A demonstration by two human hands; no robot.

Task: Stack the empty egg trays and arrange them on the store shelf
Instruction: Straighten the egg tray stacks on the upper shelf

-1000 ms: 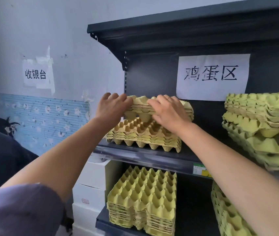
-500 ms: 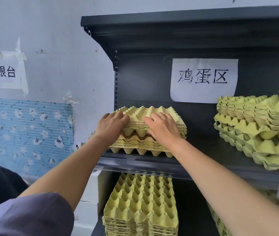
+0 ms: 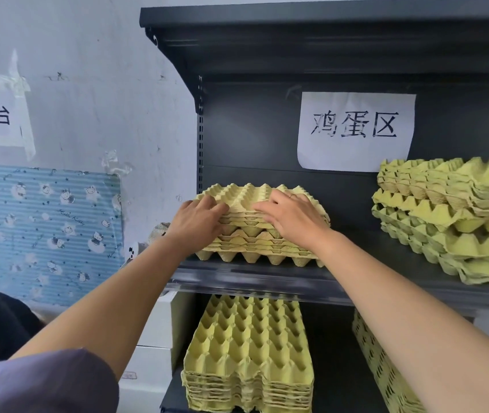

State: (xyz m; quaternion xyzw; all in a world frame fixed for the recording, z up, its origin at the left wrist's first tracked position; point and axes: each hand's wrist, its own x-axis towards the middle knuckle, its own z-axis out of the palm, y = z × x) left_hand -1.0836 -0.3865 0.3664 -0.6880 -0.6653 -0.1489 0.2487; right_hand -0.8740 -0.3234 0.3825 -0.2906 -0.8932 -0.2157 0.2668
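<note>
Where the trays sit: egg tray stack (image 3: 255, 242) on the shelf (image 3: 252, 281), by its left front edge.
Room: bare shelf up to the right stack (image 3: 452, 210).
Left hand (image 3: 198, 217) and right hand (image 3: 291, 217): fingers spread flat on the stack.

Yellow egg trays (image 3: 252, 234) stacked (slightly uneven) on dark shelf (image 3: 267, 278).

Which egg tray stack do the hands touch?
The left stack on the upper shelf: left hand and right hand rest on it; the right stack is untouched.

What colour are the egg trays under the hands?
The egg trays are pale yellowish tan; the head view shows them best.
</note>
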